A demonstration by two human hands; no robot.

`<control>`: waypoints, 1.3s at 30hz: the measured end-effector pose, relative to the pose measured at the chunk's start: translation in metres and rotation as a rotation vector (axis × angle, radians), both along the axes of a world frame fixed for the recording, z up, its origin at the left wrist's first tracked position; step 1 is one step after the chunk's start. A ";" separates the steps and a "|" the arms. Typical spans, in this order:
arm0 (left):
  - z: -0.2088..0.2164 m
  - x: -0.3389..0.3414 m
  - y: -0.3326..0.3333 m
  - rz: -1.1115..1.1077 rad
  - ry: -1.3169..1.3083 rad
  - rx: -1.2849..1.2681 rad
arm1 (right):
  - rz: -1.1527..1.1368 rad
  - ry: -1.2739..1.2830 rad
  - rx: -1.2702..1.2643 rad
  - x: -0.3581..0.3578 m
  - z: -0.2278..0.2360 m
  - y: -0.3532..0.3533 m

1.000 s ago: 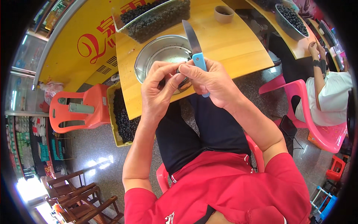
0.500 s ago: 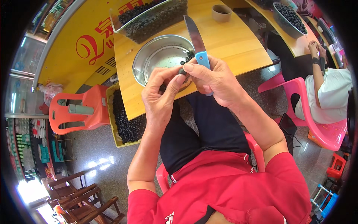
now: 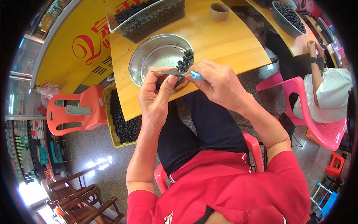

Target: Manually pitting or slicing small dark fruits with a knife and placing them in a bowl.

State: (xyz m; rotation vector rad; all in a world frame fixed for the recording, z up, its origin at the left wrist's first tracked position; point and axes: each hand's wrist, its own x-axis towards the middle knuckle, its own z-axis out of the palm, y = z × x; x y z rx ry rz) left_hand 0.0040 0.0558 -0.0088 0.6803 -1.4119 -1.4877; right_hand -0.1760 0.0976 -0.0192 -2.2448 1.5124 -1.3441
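My right hand point(image 3: 220, 80) grips a knife by its light blue handle point(image 3: 196, 75), the blade point(image 3: 169, 73) lying level and pointing left over my left hand point(image 3: 154, 93). Between the thumb and fingers of that left hand is a small dark round piece, mostly hidden by the blade and fingertips; its kind is not clear. Just beyond both hands stands a round steel bowl point(image 3: 136, 61) on the wooden table. Several small dark pieces point(image 3: 184, 62), some with a hole in the end, lie at the bowl's right side.
A clear plastic tub point(image 3: 149, 24) full of dark pieces stands at the table's far left, and a small brown cup point(image 3: 219, 12) at the back. Below on the left are a yellow crate point(image 3: 112, 127) and orange chair point(image 3: 95, 108). Another person sits on a pink chair point(image 3: 317, 123) at right.
The knife has swung down from upright to level, its blade now over the left fingers. My right hand has turned palm-down. More dark pieces show in the bowl.
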 end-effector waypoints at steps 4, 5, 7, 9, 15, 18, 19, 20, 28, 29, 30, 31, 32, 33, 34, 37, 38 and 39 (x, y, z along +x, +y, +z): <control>-0.002 0.000 0.000 0.024 0.017 -0.010 | -0.035 0.043 0.005 0.001 0.002 0.000; -0.003 0.001 0.000 0.034 0.025 -0.010 | -0.053 0.059 -0.015 0.001 0.000 -0.001; -0.002 -0.001 0.004 0.011 0.084 0.030 | -0.076 0.075 -0.034 -0.001 -0.004 -0.004; -0.001 -0.003 0.006 -0.014 0.144 0.070 | -0.099 0.077 -0.027 -0.004 -0.008 -0.006; -0.006 0.002 0.002 -0.020 0.179 -0.016 | -0.070 -0.053 -0.086 0.002 0.007 -0.002; -0.007 0.002 0.003 -0.021 0.166 0.001 | -0.033 -0.002 -0.126 0.005 0.009 -0.002; -0.006 0.001 0.003 0.008 0.138 -0.002 | -0.033 -0.003 -0.126 0.005 0.008 -0.002; -0.005 0.001 0.003 0.036 0.109 -0.005 | -0.041 0.019 -0.122 0.005 0.008 -0.002; 0.002 -0.002 0.010 -0.012 0.158 0.024 | -0.072 0.064 -0.131 0.004 0.005 -0.004; 0.001 -0.003 0.009 -0.013 0.164 0.030 | -0.079 0.069 -0.139 0.004 0.005 -0.004; -0.001 -0.004 0.008 -0.016 0.165 0.030 | -0.086 0.074 -0.147 0.003 0.005 -0.004; -0.004 -0.003 0.007 -0.003 0.162 0.028 | -0.084 0.072 -0.146 0.003 0.005 -0.003; -0.005 -0.002 0.007 0.010 0.158 0.027 | -0.078 0.072 -0.137 0.004 0.006 -0.003; -0.006 0.000 0.006 0.012 0.156 0.027 | -0.072 0.073 -0.128 0.004 0.006 -0.002; -0.007 0.000 0.005 0.008 0.149 0.022 | -0.072 0.073 -0.127 0.004 0.006 -0.003; -0.006 -0.001 0.005 -0.003 0.144 0.022 | -0.073 0.072 -0.122 0.002 0.004 -0.003; -0.006 -0.001 0.005 -0.010 0.145 0.026 | -0.073 0.079 -0.138 0.002 0.004 -0.004; -0.006 -0.002 0.005 -0.010 0.145 0.026 | -0.072 0.086 -0.155 0.002 0.004 -0.004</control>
